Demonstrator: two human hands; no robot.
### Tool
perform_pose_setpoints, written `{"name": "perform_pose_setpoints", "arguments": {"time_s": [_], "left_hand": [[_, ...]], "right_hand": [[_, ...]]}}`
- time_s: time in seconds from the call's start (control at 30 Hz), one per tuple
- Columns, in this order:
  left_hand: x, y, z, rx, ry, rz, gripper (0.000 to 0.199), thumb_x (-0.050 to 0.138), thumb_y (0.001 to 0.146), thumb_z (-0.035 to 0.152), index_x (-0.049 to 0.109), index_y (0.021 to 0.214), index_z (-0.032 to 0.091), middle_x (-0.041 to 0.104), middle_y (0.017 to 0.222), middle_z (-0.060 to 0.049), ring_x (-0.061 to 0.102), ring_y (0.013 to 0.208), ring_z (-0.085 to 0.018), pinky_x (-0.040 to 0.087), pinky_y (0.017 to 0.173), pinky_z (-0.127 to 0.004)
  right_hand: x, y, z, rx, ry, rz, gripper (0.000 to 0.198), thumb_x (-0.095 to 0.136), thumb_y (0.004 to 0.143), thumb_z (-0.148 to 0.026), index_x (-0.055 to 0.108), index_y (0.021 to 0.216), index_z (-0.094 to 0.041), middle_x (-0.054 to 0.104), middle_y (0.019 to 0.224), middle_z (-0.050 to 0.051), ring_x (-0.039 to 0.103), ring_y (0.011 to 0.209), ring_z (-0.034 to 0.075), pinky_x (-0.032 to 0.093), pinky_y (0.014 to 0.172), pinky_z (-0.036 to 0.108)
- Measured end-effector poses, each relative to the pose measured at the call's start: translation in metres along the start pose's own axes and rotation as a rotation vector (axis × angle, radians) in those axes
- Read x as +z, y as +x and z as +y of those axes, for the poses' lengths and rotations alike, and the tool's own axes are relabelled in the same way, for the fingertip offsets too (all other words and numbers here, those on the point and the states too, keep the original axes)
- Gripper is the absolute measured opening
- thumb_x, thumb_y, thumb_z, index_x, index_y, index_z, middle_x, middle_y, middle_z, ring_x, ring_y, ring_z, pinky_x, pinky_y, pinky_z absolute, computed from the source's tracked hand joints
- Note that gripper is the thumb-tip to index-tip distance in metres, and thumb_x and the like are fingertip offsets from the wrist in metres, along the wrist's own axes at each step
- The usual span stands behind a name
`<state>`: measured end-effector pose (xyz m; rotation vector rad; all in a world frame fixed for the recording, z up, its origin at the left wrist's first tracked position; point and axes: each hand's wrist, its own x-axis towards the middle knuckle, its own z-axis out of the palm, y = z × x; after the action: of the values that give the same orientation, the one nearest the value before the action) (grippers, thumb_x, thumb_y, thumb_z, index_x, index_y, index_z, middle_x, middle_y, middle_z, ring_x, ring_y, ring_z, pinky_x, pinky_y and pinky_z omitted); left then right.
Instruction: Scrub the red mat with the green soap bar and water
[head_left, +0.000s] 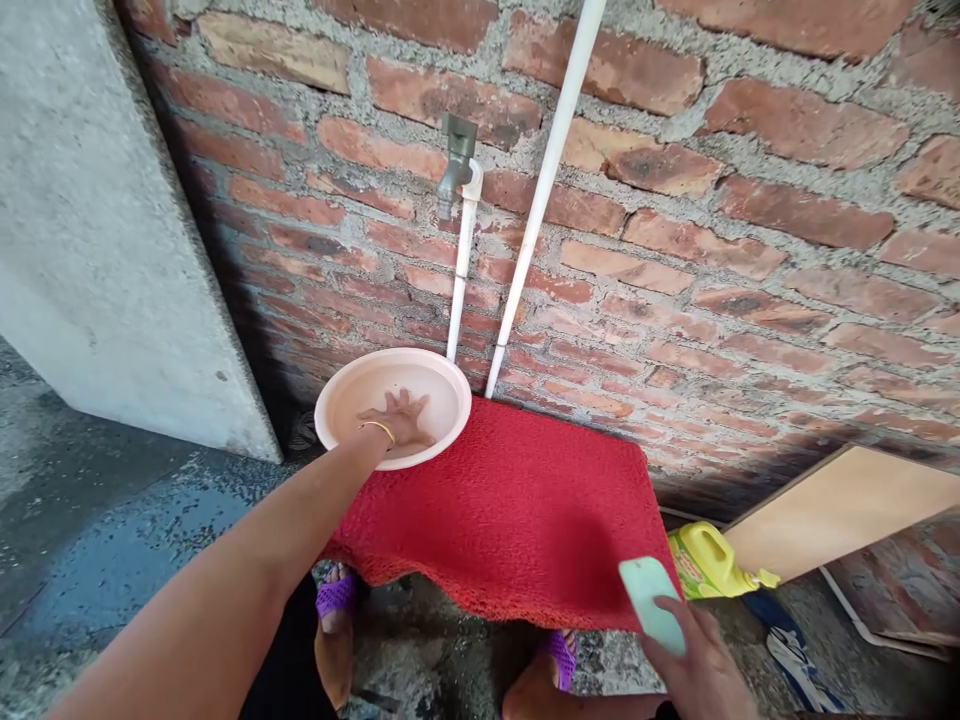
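My left hand [405, 418] is inside a pale pink basin [330, 425], its fingers spread in what looks like water. A thin gold-coloured bangle [388, 430] circles that wrist. The basin rests at the back left corner of a bright red shaggy mat [517, 500]. At the mat's front right, my right hand [701, 660] is closed around a pale green oblong block [651, 595] with rounded corners. Its underside is hidden, so I cannot tell whether it is a soap bar or a brush.
A grey tap [456, 165] and white pipes [544, 190] run up the brick wall [645, 280]. A yellow detergent jug [709, 560] lies beside a leaning wooden board [847, 515] at right. At left, a grey slab [142, 250] leans above wet floor [142, 540]. Purple sandals [335, 592] show below.
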<state>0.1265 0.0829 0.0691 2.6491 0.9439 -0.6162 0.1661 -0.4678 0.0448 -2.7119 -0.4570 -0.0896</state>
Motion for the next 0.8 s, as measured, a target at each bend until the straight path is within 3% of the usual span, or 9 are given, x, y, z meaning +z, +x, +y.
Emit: {"name": "perform_pose_setpoints", "arguments": {"time_s": [0.13,0.23,0.3,0.37,0.43,0.53,0.7,0.8], "left_hand": [[0.001,0.001,-0.001,0.002,-0.007,-0.007,0.109,0.062,0.077,0.071,0.002,0.161,0.037,-0.012,0.169,-0.01,-0.011,0.151,-0.048,0.024,0.095,-0.088],[0.002,0.004,-0.002,0.003,-0.018,0.015,0.113,0.066,0.072,0.071,0.005,0.161,0.038,-0.01,0.17,-0.01,-0.011,0.15,-0.052,0.024,0.094,-0.089],[0.004,0.007,-0.004,-0.006,-0.022,0.017,0.114,0.067,0.071,0.071,0.005,0.161,0.04,-0.01,0.17,-0.008,-0.011,0.15,-0.052,0.025,0.095,-0.088],[0.006,0.01,-0.005,-0.02,-0.018,0.014,0.111,0.065,0.072,0.071,0.004,0.16,0.042,-0.011,0.17,-0.005,-0.012,0.15,-0.05,0.026,0.096,-0.086],[0.008,0.012,-0.006,-0.023,-0.01,0.015,0.107,0.063,0.076,0.069,0.004,0.16,0.041,-0.011,0.169,-0.006,-0.011,0.15,-0.05,0.026,0.097,-0.086],[0.01,0.015,-0.006,-0.008,-0.008,0.019,0.106,0.063,0.077,0.069,0.004,0.161,0.04,-0.012,0.169,-0.008,-0.009,0.15,-0.051,0.025,0.096,-0.087],[0.009,0.014,-0.004,-0.015,-0.02,0.02,0.109,0.067,0.075,0.067,0.006,0.161,0.039,-0.011,0.17,-0.008,-0.008,0.149,-0.053,0.027,0.097,-0.085],[0.008,0.014,-0.004,-0.023,-0.028,0.024,0.11,0.067,0.073,0.068,0.007,0.16,0.041,-0.01,0.17,-0.006,-0.009,0.149,-0.053,0.025,0.097,-0.086]], "right_hand": [[0.042,0.011,-0.136,-0.201,0.097,-0.248,0.036,0.06,0.079,-0.033,0.067,0.114,-0.031,0.063,0.125,0.007,0.068,0.104,0.025,0.055,0.093,0.038],[0.07,0.011,-0.231,-0.38,0.119,-0.367,0.037,0.066,0.075,-0.022,0.069,0.111,-0.03,0.062,0.124,0.006,0.064,0.112,0.025,0.05,0.101,0.037],[0.086,0.011,-0.271,-0.463,0.122,-0.43,0.037,0.069,0.074,-0.023,0.069,0.11,-0.029,0.062,0.121,0.007,0.062,0.112,0.025,0.049,0.101,0.037],[0.097,0.013,-0.287,-0.495,0.107,-0.46,0.037,0.071,0.074,-0.025,0.07,0.11,-0.028,0.061,0.12,0.007,0.062,0.111,0.026,0.05,0.1,0.038],[0.101,0.02,-0.279,-0.469,0.082,-0.443,0.036,0.071,0.074,-0.024,0.07,0.109,-0.028,0.061,0.12,0.008,0.061,0.111,0.026,0.049,0.1,0.039],[0.093,0.037,-0.227,-0.328,0.069,-0.353,0.034,0.069,0.074,-0.022,0.071,0.108,-0.027,0.062,0.12,0.007,0.062,0.111,0.024,0.048,0.101,0.035],[0.048,0.06,-0.07,0.04,0.027,-0.165,0.032,0.062,0.078,-0.037,0.069,0.108,-0.028,0.06,0.119,0.007,0.068,0.096,0.021,0.054,0.09,0.035],[0.015,0.059,0.021,0.218,-0.066,-0.016,0.038,0.063,0.073,-0.045,0.07,0.103,-0.024,0.063,0.101,0.01,0.069,0.092,0.027,0.052,0.093,0.044]]}}
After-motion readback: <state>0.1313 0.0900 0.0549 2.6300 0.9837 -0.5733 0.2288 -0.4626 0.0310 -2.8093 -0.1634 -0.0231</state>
